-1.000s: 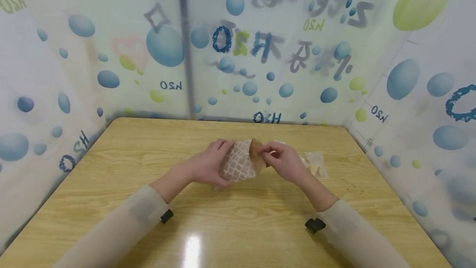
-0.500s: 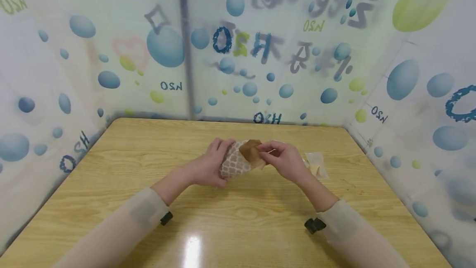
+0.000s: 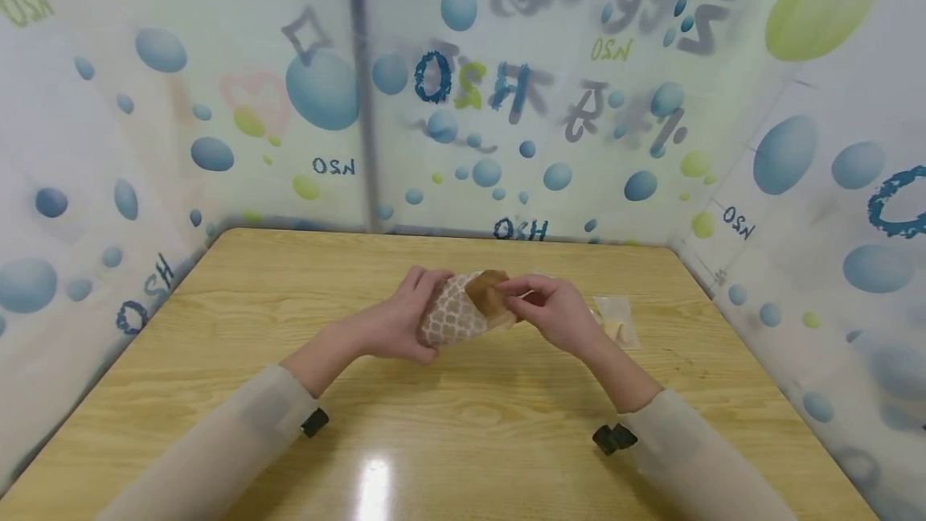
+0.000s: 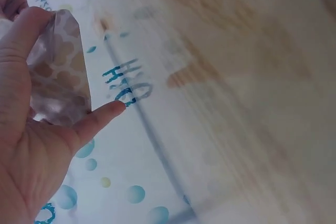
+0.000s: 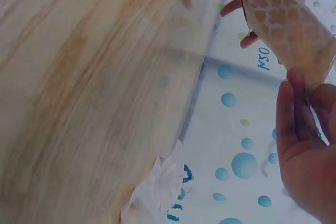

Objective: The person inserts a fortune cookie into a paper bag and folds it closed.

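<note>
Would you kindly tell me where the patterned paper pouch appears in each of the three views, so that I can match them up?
Head: the patterned paper pouch is just below the centre, between the left hand and the right hand.
Left wrist: upper left, held by the left hand.
Right wrist: upper right, above the right hand.
Shared landmark: the bubble-printed backdrop, visible in all three.

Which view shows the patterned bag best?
The head view: there the patterned bag shows its printed side and brown inside together. The left wrist view has it partly covered by the left hand; the right wrist view shows a printed side larger, but not the inside.
</note>
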A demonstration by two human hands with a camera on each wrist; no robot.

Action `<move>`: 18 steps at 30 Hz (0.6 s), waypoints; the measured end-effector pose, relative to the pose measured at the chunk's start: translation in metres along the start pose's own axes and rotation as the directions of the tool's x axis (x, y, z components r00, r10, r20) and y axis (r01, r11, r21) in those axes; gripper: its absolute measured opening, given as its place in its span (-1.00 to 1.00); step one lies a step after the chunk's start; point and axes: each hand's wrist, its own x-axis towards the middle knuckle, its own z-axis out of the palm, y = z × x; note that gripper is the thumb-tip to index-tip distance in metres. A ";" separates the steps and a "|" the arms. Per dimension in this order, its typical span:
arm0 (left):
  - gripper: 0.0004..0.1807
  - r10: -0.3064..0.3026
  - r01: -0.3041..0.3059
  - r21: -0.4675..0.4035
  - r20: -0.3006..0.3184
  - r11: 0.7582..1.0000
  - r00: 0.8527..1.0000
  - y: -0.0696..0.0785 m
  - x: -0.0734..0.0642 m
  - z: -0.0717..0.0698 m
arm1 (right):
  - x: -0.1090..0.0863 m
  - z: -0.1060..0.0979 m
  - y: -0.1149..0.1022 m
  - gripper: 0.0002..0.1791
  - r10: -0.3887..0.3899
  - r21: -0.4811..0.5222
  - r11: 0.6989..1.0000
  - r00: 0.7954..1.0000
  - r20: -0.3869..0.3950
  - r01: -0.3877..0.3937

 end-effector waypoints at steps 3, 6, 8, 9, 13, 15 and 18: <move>0.34 -0.006 0.006 -0.025 0.019 1.000 1.000 -0.001 -0.002 0.000 | 0.003 -0.001 -0.001 -0.71 -0.040 -0.057 0.998 0.999 -0.017 0.039; 0.34 -0.014 0.017 -0.050 0.047 0.999 0.999 0.000 -0.002 0.001 | 0.009 0.000 -0.004 -0.69 -0.103 -0.112 0.989 0.994 -0.036 0.098; 0.35 -0.019 0.023 -0.062 0.069 0.998 0.997 0.002 -0.002 0.001 | 0.014 0.001 -0.005 -0.69 -0.153 -0.136 0.980 0.988 -0.023 0.148; 0.35 -0.019 0.024 -0.061 0.080 0.998 0.997 0.003 -0.002 0.002 | 0.016 0.002 -0.007 -0.71 -0.169 -0.143 0.976 0.986 -0.009 0.166; 0.35 -0.016 0.022 -0.057 0.105 0.998 0.994 0.007 0.000 0.004 | 0.024 0.007 -0.009 -0.80 -0.196 -0.189 0.961 0.980 0.044 0.201; 0.36 -0.010 0.016 -0.053 0.106 0.998 0.994 0.008 0.000 0.005 | 0.026 0.008 -0.009 -0.79 -0.186 -0.203 0.960 0.982 0.047 0.191; 0.38 0.011 -0.007 -0.037 0.100 0.999 0.995 0.009 0.000 0.005 | 0.028 0.009 -0.011 -0.78 -0.173 -0.195 0.965 0.985 0.020 0.173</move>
